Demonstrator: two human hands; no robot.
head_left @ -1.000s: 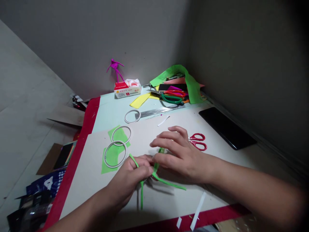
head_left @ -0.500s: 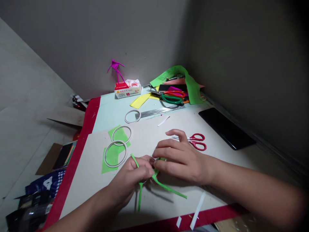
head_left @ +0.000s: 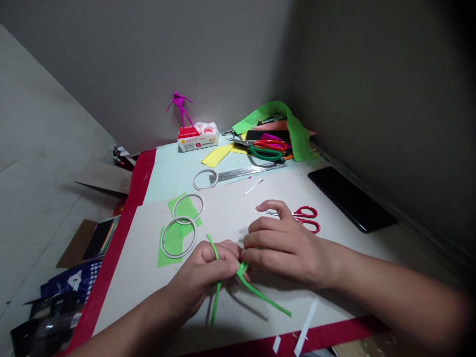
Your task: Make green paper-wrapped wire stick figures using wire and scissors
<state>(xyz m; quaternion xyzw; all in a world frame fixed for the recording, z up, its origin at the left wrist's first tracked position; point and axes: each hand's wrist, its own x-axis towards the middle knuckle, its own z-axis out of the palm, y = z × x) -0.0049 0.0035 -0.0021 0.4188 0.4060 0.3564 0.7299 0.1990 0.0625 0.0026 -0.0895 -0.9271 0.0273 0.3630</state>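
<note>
Near the middle of the worktop (head_left: 282, 186), the left hand (head_left: 203, 270) and right hand (head_left: 286, 250) pinch a bent green strip (head_left: 262, 293) between their fingertips, apparently to keep its crossing from slipping. Red scissors (head_left: 307, 218) lie beyond the right hand, white rings (head_left: 162, 239) left.

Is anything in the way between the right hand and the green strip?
Nothing visible: the right hand meets the green strip beside the left hand. The red-handled scissors lie beyond that hand, clear of it.
</note>
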